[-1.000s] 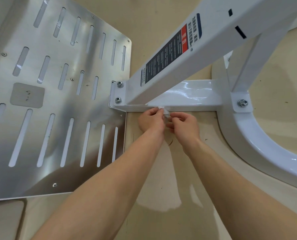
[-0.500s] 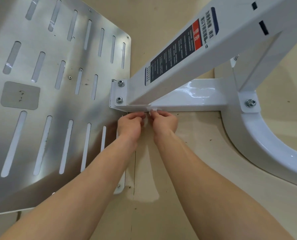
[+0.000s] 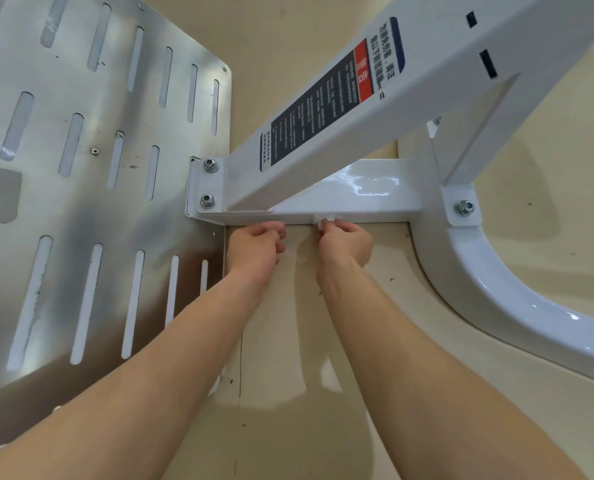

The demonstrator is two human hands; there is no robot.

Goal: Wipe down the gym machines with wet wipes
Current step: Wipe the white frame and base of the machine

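Mid-job, I judge: right hand [image 3: 345, 242] fingers pinch the wipe [image 3: 325, 222] against the bar [image 3: 375, 199] edge just beyond them, left hand [image 3: 255, 249] fingers curl on nothing visible, and post [image 3: 427, 81] and plate [image 3: 81, 209] seem left to do.

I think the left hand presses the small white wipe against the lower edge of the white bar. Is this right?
No. In the head view it is the right hand that pinches the wipe against the lower edge of the white bar.
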